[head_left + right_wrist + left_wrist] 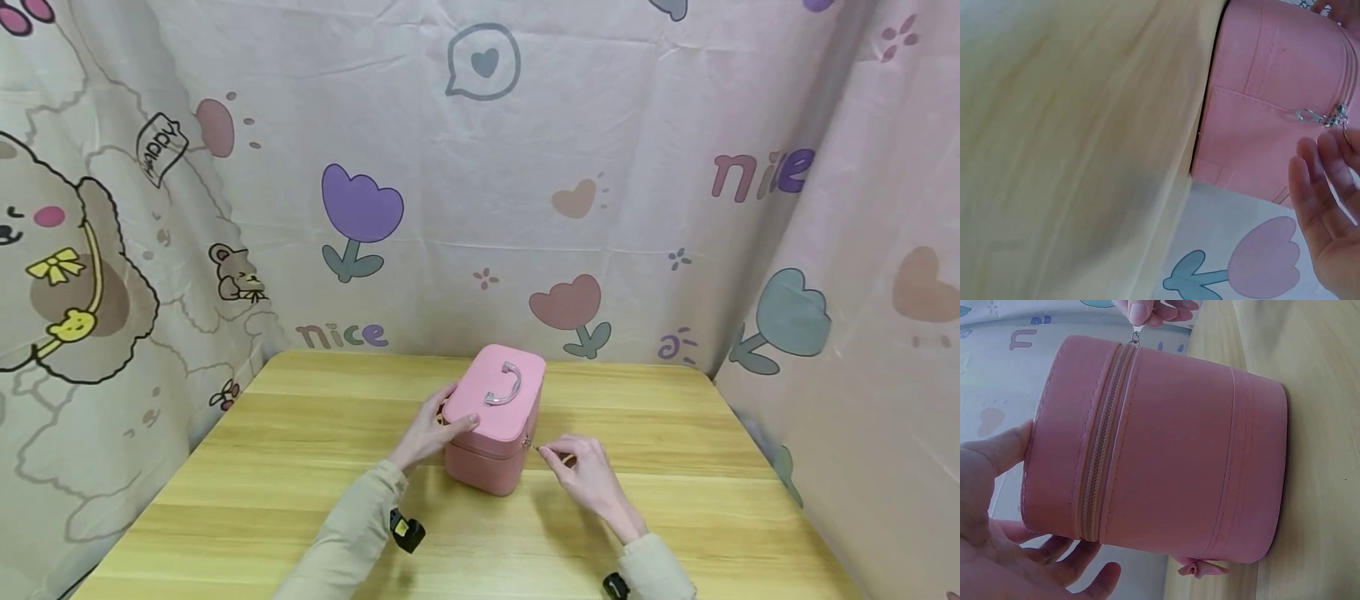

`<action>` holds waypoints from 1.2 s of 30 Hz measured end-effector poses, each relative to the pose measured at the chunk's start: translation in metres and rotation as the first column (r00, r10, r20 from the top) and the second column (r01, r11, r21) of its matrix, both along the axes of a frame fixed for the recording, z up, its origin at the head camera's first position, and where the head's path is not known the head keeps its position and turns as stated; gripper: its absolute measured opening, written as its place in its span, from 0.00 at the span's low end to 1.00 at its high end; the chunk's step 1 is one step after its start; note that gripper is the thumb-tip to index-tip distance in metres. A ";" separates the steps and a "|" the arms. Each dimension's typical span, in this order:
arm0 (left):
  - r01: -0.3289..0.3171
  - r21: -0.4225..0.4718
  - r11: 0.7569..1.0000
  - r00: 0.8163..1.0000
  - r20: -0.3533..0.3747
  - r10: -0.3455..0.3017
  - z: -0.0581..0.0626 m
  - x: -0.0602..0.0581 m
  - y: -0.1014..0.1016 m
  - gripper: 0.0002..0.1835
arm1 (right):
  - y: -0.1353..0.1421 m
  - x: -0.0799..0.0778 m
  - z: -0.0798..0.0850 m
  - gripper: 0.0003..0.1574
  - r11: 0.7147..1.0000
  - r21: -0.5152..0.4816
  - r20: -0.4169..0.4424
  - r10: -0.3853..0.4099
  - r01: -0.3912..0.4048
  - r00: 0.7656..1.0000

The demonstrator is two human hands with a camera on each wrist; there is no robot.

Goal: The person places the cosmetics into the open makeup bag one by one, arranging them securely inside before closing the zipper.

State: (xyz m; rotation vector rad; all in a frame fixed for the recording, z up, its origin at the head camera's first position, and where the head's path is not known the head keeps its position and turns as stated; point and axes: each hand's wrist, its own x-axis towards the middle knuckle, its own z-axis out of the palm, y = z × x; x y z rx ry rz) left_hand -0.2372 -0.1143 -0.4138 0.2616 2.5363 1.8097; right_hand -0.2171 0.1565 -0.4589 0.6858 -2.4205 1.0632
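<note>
A pink zippered cosmetic case stands upright on the table, its lid down and a silver handle on top. My left hand grips the lid from the left side, thumb on its upper surface and fingers around the edge. At the case's right side, my right hand pinches a small metal zipper pull between thumb and finger. A second zipper pull hangs loose beside the sliders in the right wrist view. The zipper looks closed along the side facing the left wrist camera. A pink bow shows low on the case.
The wooden table spreads out around the case. A printed curtain hangs behind the table's back edge and along both sides. Dark wrist devices sit at both sleeves.
</note>
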 end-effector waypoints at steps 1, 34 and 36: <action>0.002 0.000 1.000 1.000 -0.004 -0.002 0.001 0.001 0.000 0.44 | 0.001 0.000 0.000 0.05 1.000 0.010 0.010 0.015 -0.015 1.000; -0.030 -0.017 0.999 1.000 -0.002 0.030 0.000 0.002 0.001 0.45 | -0.032 0.012 0.028 0.32 0.928 -0.371 0.335 0.107 0.027 0.936; -0.035 -0.025 0.999 0.999 -0.013 0.035 0.000 0.002 0.002 0.44 | -0.036 0.014 0.030 0.33 0.929 -0.369 0.356 0.115 0.026 0.927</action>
